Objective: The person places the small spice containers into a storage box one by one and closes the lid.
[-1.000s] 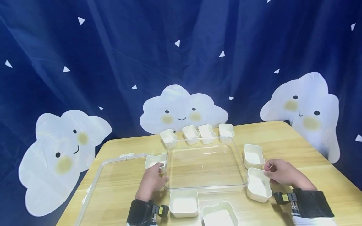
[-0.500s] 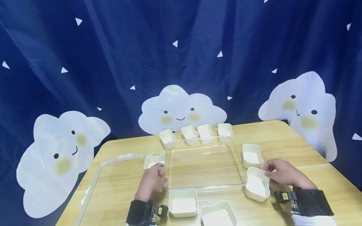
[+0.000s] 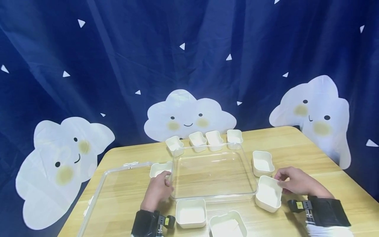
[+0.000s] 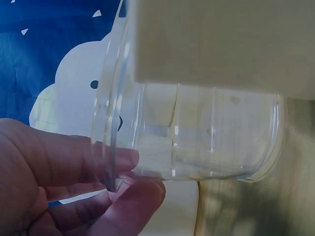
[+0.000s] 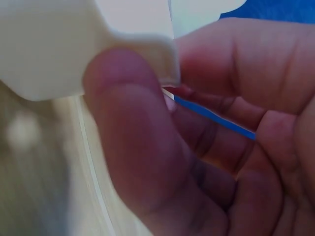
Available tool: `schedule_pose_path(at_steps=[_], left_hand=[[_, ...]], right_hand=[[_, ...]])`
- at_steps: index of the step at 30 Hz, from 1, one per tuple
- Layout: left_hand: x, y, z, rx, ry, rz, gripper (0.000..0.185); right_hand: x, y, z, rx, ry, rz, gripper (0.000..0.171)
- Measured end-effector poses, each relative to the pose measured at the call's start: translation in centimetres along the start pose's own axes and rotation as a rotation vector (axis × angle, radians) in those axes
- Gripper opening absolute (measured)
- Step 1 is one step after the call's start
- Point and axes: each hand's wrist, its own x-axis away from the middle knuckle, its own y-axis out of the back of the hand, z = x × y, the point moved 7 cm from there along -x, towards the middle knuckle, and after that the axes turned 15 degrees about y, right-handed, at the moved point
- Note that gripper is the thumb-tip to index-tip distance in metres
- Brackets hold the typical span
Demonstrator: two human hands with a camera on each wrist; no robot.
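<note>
A clear rectangular plastic box [image 3: 211,174] sits at the middle of the table. Its left rim is pinched between the thumb and fingers of my left hand [image 3: 158,191]; the left wrist view shows the transparent rim [image 4: 115,123] between them. My right hand [image 3: 297,182] pinches the upper right rim of a small cream box [image 3: 268,194] at the clear box's right side. Up close in the right wrist view, the thumb presses the cream box's outer wall [image 5: 44,54]. Another cream box [image 3: 263,163] stands just behind that one.
Several small cream boxes [image 3: 214,141] line the back. Two more, a squarer one [image 3: 190,213] and a notched one [image 3: 228,225], stand in front. One [image 3: 158,169] is partly behind my left hand. A clear lid [image 3: 103,179] with clips lies left. Behind hangs a blue curtain [image 3: 189,49].
The head view has shifted slightly, so everything sits a little further left. Both hands keep their hold, and no box has clearly moved on the table.
</note>
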Motion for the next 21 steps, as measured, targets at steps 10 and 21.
schedule_pose_path(at_steps=[10,21], left_hand=[[-0.1,-0.1,0.2,0.001,0.012,0.011,0.056],[-0.2,-0.2,0.3,0.007,0.013,0.01,0.056]], right_hand=[[0.4,0.2,-0.3,-0.045,0.004,0.007,0.006],[1.0,1.2,0.1,-0.026,0.006,-0.015,0.007]])
